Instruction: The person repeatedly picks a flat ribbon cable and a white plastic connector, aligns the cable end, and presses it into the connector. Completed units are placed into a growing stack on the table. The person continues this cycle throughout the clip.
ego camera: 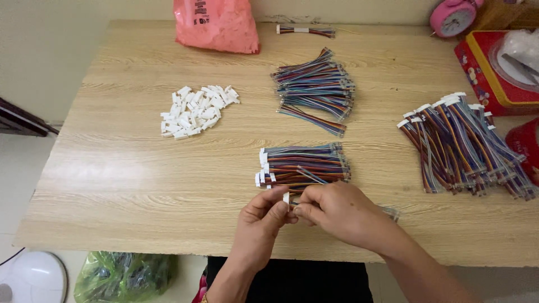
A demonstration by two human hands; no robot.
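At the counter's (140, 185) near edge, your left hand (259, 221) and right hand (337, 212) pinch a white connector (286, 197) between narrowed fingers, its wire bundle (387, 211) trailing right; finished harnesses (303, 165) sit just beyond, loose connectors (196, 111) farther left.

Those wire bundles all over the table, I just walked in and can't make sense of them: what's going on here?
A person sits at a wooden table, both hands together near its front edge. The left hand and right hand pinch a small white connector on a multicoloured wire piece. Just beyond lies a stack of wires with connectors fitted, a bare-ended wire pile farther back, loose white connectors to the left, and a large finished pile to the right.
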